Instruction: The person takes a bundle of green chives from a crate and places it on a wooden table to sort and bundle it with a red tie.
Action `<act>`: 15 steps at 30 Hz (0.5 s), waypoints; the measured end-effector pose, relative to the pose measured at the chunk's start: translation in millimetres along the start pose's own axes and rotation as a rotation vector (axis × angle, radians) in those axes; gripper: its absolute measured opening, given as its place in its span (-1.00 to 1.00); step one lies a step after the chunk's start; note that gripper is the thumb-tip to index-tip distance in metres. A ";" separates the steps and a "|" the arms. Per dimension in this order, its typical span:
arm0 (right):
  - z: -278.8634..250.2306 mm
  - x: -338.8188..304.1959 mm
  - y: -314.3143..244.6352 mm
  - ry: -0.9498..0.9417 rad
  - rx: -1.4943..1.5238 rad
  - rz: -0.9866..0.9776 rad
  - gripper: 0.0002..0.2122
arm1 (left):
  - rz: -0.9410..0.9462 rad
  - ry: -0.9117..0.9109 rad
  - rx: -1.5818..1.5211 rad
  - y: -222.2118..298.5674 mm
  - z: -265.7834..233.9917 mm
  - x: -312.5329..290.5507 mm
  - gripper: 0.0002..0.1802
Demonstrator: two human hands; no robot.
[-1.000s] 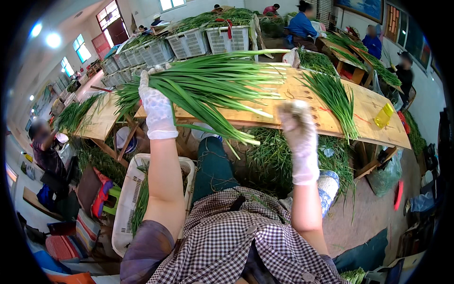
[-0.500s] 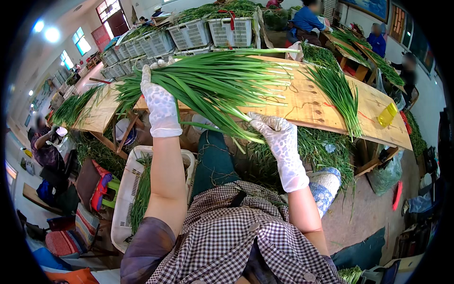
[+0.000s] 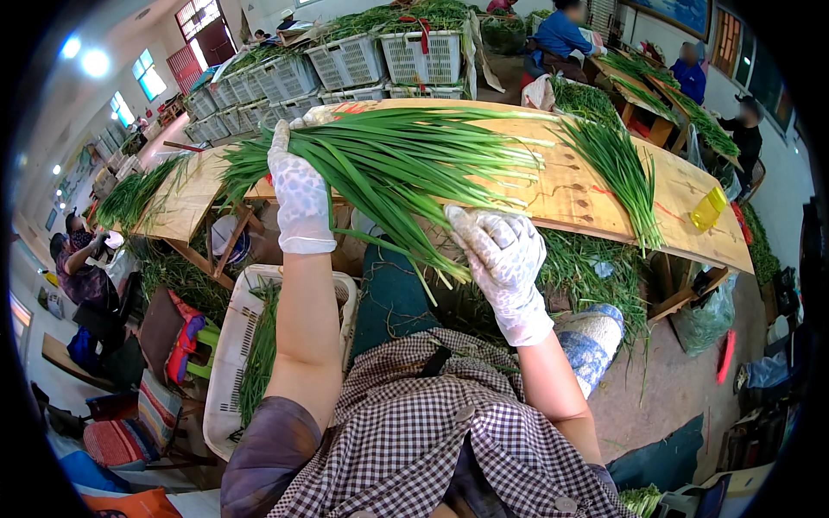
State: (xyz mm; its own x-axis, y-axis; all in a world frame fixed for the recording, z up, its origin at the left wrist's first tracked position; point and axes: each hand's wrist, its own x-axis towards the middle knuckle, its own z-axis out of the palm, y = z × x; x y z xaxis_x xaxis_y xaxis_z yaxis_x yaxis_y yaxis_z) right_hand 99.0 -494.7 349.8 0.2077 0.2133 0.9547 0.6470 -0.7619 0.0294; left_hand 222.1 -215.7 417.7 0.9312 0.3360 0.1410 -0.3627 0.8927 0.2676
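A large bunch of garlic chives (image 3: 397, 155) is held up over the plank table, its pale stem ends pointing right. My left hand (image 3: 300, 186), in a thin white patterned glove, is wrapped round the leafy part at the left. My right hand (image 3: 501, 250), gloved alike, has its fingers curled at the stem ends of the lower strands, which droop apart from the rest. Its fingertips are partly hidden against those stems. Another bunch of garlic chives (image 3: 615, 181) lies on the table to the right.
The plank table (image 3: 579, 207) bears a yellow bottle (image 3: 708, 209) at its right end. A white basket (image 3: 226, 371) with chives stands by my left side. Loose greens (image 3: 570, 268) cover the floor beneath. Stacked crates (image 3: 423, 59) stand behind; other people work farther off.
The bunch and my left hand have shifted slightly right and down. My right hand has turned and curled more, and the lower strands droop further.
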 end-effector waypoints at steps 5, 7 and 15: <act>-15.2 -35.6 25.6 -0.231 0.145 0.029 -0.82 | -0.074 -0.115 -0.104 17.4 6.5 -7.9 -0.74; -21.2 -71.0 57.1 -0.515 -0.169 0.379 -0.94 | -0.079 -0.205 -0.079 32.5 3.4 -0.5 -0.75; -25.7 -14.6 60.9 -0.297 0.734 1.010 -0.67 | -0.171 -0.242 0.098 30.2 4.1 -8.1 -0.78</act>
State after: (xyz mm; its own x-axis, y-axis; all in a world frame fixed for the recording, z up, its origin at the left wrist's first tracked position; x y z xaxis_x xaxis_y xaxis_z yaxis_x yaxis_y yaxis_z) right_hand 116.5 -560.0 345.2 0.9338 -0.0591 0.3529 0.3389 -0.1704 -0.9252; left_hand 203.4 -192.7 428.5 0.9476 0.0915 0.3059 -0.2140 0.8931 0.3958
